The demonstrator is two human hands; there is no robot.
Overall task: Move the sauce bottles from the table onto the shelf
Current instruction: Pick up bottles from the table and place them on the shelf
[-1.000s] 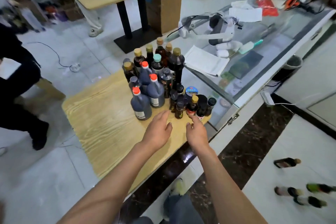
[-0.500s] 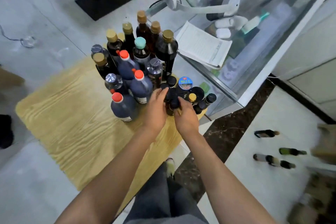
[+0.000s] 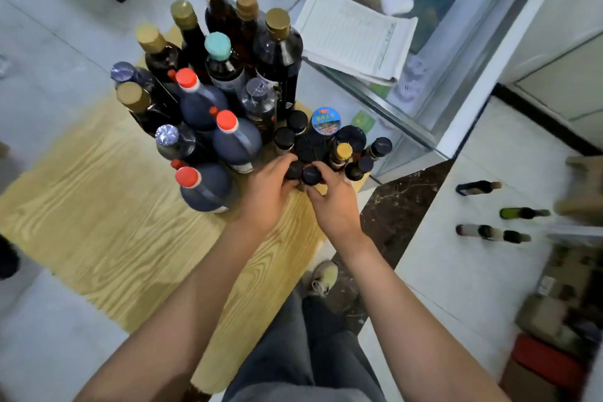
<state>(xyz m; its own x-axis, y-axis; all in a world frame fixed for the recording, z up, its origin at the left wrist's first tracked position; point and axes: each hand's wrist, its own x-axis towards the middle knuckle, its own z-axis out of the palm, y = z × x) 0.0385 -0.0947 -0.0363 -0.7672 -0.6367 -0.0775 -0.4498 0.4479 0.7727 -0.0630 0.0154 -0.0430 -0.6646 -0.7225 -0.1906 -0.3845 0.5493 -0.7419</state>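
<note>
Several dark sauce bottles stand crowded at the far right of a wooden table (image 3: 98,206). Tall ones with gold caps (image 3: 277,52) are at the back, squat ones with red caps (image 3: 205,186) at the left, small black-capped ones at the front right. My left hand (image 3: 267,192) wraps around a small black-capped bottle (image 3: 294,170). My right hand (image 3: 332,199) grips the small black-capped bottle (image 3: 311,174) beside it. Both bottles still stand on the table, their bodies hidden by my fingers. On a white shelf surface (image 3: 473,271) at the right lie three small bottles (image 3: 478,187) on their sides.
A glass counter (image 3: 424,137) with a sheaf of papers (image 3: 352,39) borders the table on the far right. A dark marble strip (image 3: 394,206) runs between table and white surface. Boxes and clutter (image 3: 554,320) sit at the lower right. My legs and a shoe (image 3: 323,277) are below.
My hands have moved forward from the table's bare front edge to the small bottles and closed on two of them. The camera has tilted down and come closer.
</note>
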